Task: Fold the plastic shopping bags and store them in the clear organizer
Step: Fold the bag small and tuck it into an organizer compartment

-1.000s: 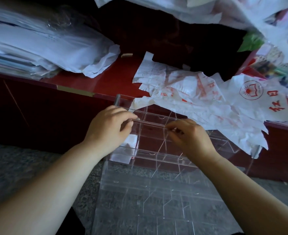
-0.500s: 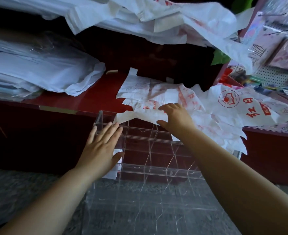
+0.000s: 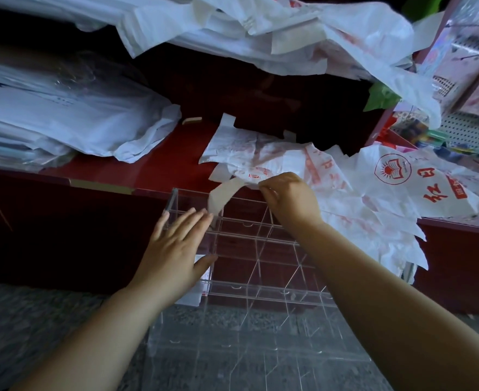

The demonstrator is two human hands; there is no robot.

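Observation:
A clear organizer (image 3: 255, 263) with a grid of compartments stands in front of me against a dark red shelf. White plastic shopping bags with red print (image 3: 260, 162) lie crumpled on the shelf top just behind it. My right hand (image 3: 289, 197) pinches the near edge of one bag, whose handle strip (image 3: 221, 194) hangs over the organizer's back corner. With straight, spread fingers, my left hand (image 3: 173, 249) rests on the organizer's left top corner. A folded white bag (image 3: 197, 289) shows through a front-left compartment.
The red shelf (image 3: 148, 170) carries a stack of white bags in wrapping (image 3: 63, 117) at the left. More white bags (image 3: 260, 26) hang over from a higher shelf. A bag with a round red logo (image 3: 396, 176) lies at the right. Below is a grey speckled floor (image 3: 21, 320).
Both hands left the organizer's divider. My right hand reached onto the bags and now pinches one by its edge. My left hand opened flat on the organizer. My view tilted upward.

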